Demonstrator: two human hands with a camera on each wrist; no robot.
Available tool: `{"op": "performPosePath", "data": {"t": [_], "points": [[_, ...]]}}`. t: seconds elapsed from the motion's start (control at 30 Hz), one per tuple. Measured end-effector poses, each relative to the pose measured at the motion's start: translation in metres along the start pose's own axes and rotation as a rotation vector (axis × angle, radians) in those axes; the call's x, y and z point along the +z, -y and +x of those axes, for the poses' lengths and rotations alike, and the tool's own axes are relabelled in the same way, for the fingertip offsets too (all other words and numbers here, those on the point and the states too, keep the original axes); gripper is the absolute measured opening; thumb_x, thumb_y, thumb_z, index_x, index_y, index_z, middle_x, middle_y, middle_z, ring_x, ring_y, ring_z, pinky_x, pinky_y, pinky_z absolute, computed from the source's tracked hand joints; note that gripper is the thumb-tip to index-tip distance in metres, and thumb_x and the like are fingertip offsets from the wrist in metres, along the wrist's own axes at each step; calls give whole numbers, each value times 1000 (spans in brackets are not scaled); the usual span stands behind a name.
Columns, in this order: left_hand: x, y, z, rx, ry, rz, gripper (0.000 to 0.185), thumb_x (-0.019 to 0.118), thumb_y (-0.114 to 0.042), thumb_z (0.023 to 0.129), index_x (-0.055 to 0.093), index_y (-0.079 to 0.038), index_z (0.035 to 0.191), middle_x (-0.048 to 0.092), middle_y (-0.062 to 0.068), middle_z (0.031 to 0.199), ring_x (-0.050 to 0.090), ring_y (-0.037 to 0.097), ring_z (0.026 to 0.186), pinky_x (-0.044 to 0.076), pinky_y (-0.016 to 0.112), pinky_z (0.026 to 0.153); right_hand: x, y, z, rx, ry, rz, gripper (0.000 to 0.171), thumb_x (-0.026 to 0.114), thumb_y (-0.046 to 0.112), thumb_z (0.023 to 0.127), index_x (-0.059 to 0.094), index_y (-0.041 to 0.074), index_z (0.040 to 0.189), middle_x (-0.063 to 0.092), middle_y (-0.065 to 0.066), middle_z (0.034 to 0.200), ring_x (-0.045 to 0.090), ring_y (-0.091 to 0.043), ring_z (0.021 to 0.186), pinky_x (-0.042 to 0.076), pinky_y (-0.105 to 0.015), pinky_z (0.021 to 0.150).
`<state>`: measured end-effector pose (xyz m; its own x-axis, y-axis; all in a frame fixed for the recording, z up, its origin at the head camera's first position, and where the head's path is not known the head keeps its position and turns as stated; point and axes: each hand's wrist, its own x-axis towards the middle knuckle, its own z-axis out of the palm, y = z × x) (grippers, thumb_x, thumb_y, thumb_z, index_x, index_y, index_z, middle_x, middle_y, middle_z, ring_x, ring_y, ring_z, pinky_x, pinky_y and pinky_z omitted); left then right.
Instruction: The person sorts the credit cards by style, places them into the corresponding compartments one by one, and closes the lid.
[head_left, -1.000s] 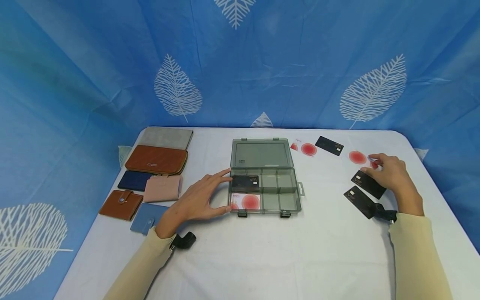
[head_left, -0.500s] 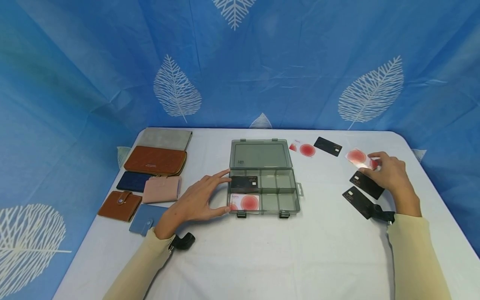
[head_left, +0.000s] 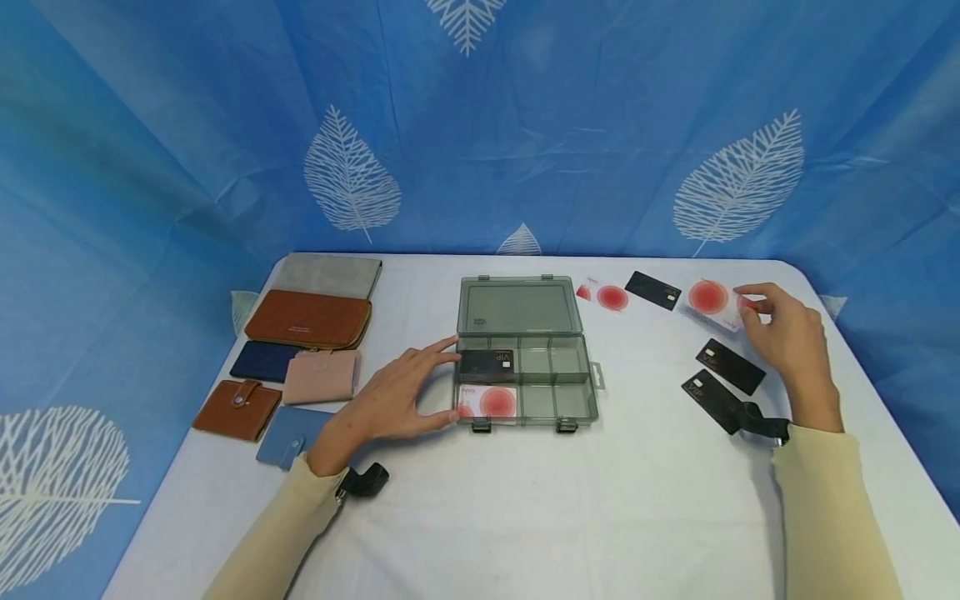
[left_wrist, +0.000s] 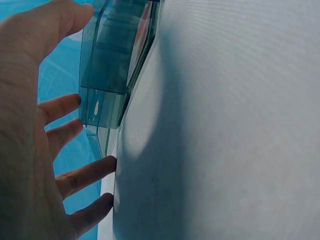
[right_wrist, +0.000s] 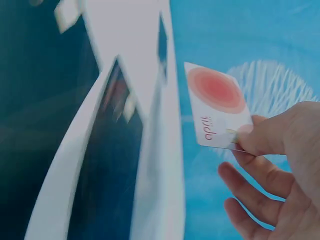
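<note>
Between thumb and forefinger my right hand (head_left: 786, 337) pinches a white card with a red circle (right_wrist: 216, 95), lifted off the table. My left hand (head_left: 393, 396) rests at the left side of a clear grey divided box (head_left: 558, 423), its thumb and fingertips touching the wall with fingers fairly straight. The box's lid (head_left: 519, 306) lies back, away from me. Inside, a black VIP card (head_left: 486, 365) sits in the rear left and a red-and-white card (head_left: 487, 402) in the front left. Two black cards (head_left: 731, 367) lie below my right hand.
Another black card (head_left: 653, 291) and a red-circle card (head_left: 603, 295) lie right of the lid. At the left are several wallets, among them a brown zip wallet (head_left: 309, 318), a pink wallet (head_left: 321, 377) and a blue wallet (head_left: 291, 437). A blue leaf-print curtain (head_left: 592, 150) hangs behind.
My right hand has lifted the red-circle card off the table and moved it slightly up and away from the two black cards. The left hand stays at the box.
</note>
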<state>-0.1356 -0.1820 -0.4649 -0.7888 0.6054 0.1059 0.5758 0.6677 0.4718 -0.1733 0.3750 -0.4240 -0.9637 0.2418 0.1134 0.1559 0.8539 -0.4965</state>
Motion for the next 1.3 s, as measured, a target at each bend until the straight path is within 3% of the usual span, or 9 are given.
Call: {"op": "performPosePath", "data": {"t": [0.13, 0.33, 0.87, 1.3], "points": [[0, 0, 0, 2, -1, 2, 84, 76, -58, 92, 50, -18, 161, 28, -4, 177, 53, 32, 141, 49, 61, 106, 2, 27, -6, -55, -64, 43, 40, 55, 15, 110, 62, 2, 146, 64, -38, 133, 56, -60, 124, 49, -72, 97], [0, -1, 0, 1, -3, 0, 84, 77, -58, 92, 50, -17, 161, 28, -5, 177, 53, 32, 141, 49, 60, 107, 13, 64, -21, -183, -52, 91, 36, 60, 11, 108, 66, 2, 142, 71, -35, 123, 66, -57, 115, 53, -71, 96], [1, -4, -1, -6, -9, -12, 85, 78, -57, 91, 51, -16, 161, 30, -5, 177, 51, 32, 143, 48, 62, 108, 57, 135, -51, -456, 170, 265, 24, 69, 3, 102, 76, 5, 124, 79, -17, 105, 77, -35, 96, 61, -55, 86], [0, -1, 0, -6, 0, -16, 87, 78, -59, 91, 50, -17, 162, 30, -4, 177, 52, 30, 141, 49, 60, 109, 79, 171, -87, -554, 296, 292, 25, 70, 4, 101, 77, 11, 124, 79, -4, 106, 75, -22, 92, 60, -44, 80]]}}
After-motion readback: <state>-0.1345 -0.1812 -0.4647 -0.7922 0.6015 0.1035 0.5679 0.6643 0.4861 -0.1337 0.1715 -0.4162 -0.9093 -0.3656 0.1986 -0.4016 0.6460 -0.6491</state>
